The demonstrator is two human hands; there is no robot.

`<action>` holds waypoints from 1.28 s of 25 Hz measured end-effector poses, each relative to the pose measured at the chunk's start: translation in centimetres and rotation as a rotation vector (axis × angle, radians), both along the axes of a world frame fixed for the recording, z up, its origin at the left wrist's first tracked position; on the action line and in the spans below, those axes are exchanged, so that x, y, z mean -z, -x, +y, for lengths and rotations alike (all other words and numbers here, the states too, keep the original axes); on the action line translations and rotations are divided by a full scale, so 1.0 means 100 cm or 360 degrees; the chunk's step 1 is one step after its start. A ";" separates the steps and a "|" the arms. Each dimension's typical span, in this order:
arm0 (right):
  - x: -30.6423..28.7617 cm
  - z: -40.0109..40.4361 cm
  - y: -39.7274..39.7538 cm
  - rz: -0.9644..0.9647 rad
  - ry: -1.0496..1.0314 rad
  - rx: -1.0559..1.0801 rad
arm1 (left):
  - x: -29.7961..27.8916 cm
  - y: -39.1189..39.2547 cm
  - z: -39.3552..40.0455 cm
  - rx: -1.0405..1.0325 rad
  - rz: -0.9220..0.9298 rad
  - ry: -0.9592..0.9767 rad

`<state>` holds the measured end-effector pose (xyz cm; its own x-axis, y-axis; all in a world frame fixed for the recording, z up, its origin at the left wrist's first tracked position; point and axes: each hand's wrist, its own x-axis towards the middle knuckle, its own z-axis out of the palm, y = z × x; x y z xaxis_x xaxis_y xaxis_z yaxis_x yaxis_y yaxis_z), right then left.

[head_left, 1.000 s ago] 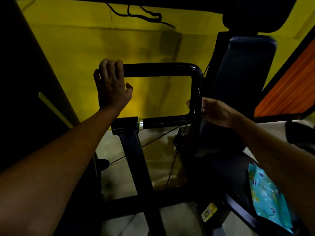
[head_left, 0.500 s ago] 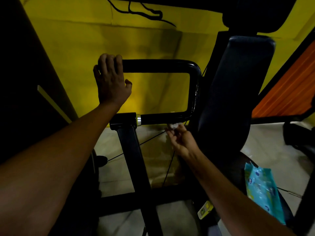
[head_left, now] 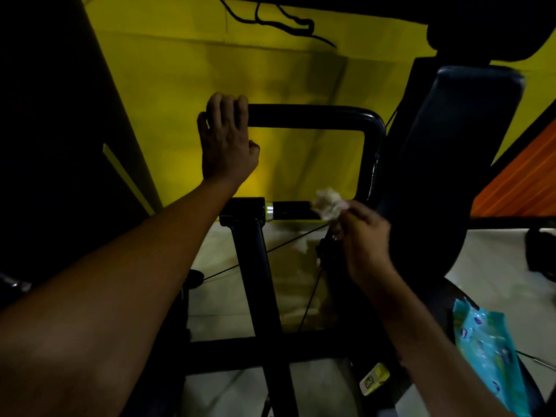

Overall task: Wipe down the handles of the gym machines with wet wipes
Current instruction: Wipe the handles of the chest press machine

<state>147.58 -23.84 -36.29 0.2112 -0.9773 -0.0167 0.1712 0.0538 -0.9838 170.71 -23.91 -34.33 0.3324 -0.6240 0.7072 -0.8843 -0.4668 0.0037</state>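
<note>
Head view: the handle (head_left: 310, 117) was gripped at its top bar by the left hand (head_left: 227, 142), while a crumpled wet wipe (head_left: 328, 203), pinched by the right hand (head_left: 365, 236), was pressed against the lower bar; a stroke along it was judged next.

Glossy black metal handle (head_left: 313, 116), bright metal collar (head_left: 268, 209), crumpled soft white wipe (head_left: 328, 204), shiny plastic wipes pack (head_left: 487, 353)

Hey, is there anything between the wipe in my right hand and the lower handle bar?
Nothing visible. The right hand holds the crumpled wet wipe right at the lower handle bar, with no gap showing. The left hand grips the upper bar, well clear.
</note>
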 end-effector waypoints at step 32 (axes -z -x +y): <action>0.000 0.010 -0.085 0.1399 0.0703 -0.0311 | -0.013 0.012 0.007 0.0045 0.0209 -0.0163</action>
<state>156.03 -22.86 -36.26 0.4557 -0.8831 0.1118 -0.5991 -0.3972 -0.6953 169.51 -23.16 -33.04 0.3990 -0.7011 0.5909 -0.8922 -0.4457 0.0737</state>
